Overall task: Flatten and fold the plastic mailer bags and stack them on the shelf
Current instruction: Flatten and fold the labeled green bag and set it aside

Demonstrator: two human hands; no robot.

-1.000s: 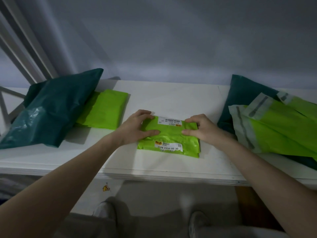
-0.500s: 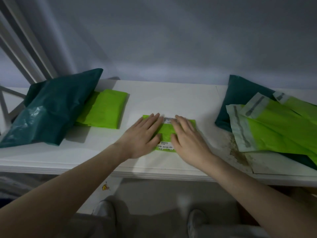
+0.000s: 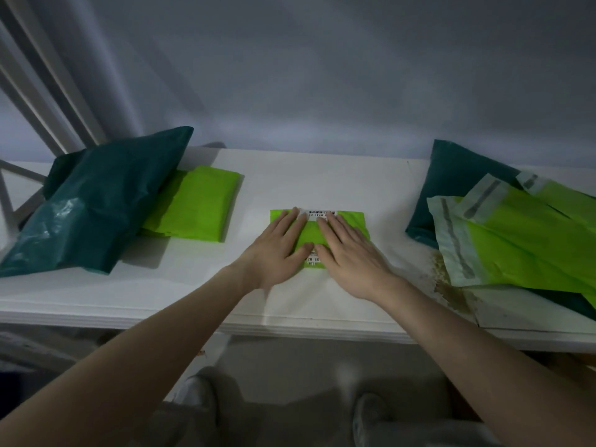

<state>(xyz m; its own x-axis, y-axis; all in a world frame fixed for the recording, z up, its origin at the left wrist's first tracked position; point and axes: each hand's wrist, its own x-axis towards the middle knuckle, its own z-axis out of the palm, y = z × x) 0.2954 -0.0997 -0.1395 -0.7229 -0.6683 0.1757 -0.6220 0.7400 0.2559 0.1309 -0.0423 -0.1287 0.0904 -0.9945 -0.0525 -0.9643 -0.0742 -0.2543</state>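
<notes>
A folded lime-green mailer bag (image 3: pixel 353 221) with white barcode labels lies in the middle of the white shelf (image 3: pixel 290 179). My left hand (image 3: pixel 277 250) and my right hand (image 3: pixel 351 256) lie side by side on it, fingers straight, pressing it flat. They cover most of the bag. Another folded lime-green mailer (image 3: pixel 196 204) sits to the left, partly under a puffy dark green mailer (image 3: pixel 93 201). On the right, unfolded lime-green mailers (image 3: pixel 522 243) with pale adhesive flaps lie over another dark green mailer (image 3: pixel 451 185).
A grey wall rises right behind the shelf. White slanted frame bars (image 3: pixel 38 91) stand at the far left. A brownish stain (image 3: pixel 451 291) marks the shelf near the right pile. My shoes (image 3: pixel 367 417) and the floor show below the shelf's front edge.
One second ago my hands gripped the folded bag by its left and right ends. They have since come together onto its top and now lie flat, pressing it down.
</notes>
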